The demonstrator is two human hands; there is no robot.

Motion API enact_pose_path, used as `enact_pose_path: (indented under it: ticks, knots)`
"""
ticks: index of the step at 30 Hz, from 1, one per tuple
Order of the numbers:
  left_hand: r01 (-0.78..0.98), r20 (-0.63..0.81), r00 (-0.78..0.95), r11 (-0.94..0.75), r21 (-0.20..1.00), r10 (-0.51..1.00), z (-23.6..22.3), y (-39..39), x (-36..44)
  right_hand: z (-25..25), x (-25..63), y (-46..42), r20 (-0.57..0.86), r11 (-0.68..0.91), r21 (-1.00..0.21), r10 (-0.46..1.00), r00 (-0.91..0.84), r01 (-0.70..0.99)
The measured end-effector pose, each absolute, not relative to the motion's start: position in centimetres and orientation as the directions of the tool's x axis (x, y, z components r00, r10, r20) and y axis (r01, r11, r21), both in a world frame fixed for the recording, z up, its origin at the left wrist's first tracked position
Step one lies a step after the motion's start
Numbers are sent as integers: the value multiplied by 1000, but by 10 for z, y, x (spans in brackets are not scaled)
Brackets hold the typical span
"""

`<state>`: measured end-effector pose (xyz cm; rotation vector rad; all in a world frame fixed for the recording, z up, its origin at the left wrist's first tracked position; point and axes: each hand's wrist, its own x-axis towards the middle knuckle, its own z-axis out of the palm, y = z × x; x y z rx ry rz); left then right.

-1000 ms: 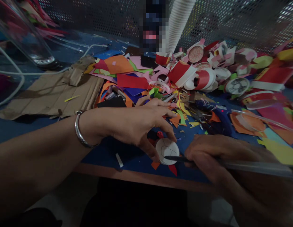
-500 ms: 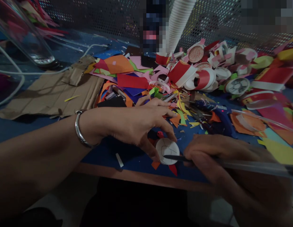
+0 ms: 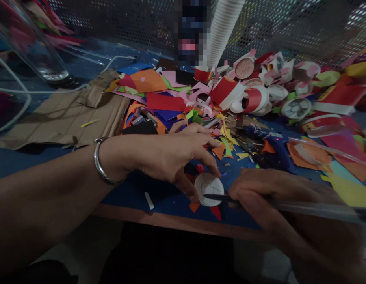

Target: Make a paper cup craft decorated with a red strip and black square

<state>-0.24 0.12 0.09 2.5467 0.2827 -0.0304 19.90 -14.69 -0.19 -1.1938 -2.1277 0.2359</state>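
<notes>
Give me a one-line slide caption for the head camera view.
Left hand holds a white disc while the right hand holds a pen at its lined face, colourful paper scraps beyond.

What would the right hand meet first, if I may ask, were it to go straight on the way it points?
Most likely the white disc; the pen in the right hand has its tip on or just above it.

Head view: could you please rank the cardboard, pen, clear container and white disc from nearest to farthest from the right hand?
1. Pen: in the right hand.
2. White disc: just left, under the pen's tip.
3. Cardboard: farther left.
4. Clear container: far left, behind the cardboard.
</notes>
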Motion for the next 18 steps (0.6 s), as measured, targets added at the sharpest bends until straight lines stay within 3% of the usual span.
enact_pose_path:
  ticks: [8, 18]
  knots:
    - [200, -94, 980, -825, 529, 177, 1, 1, -2, -7, 199, -148, 481, 516, -462, 829, -285, 721]
    - [201, -87, 979, -816, 541, 184, 3, 0, -3, -14, 199, -145, 511, 525, -378, 805, -301, 762]
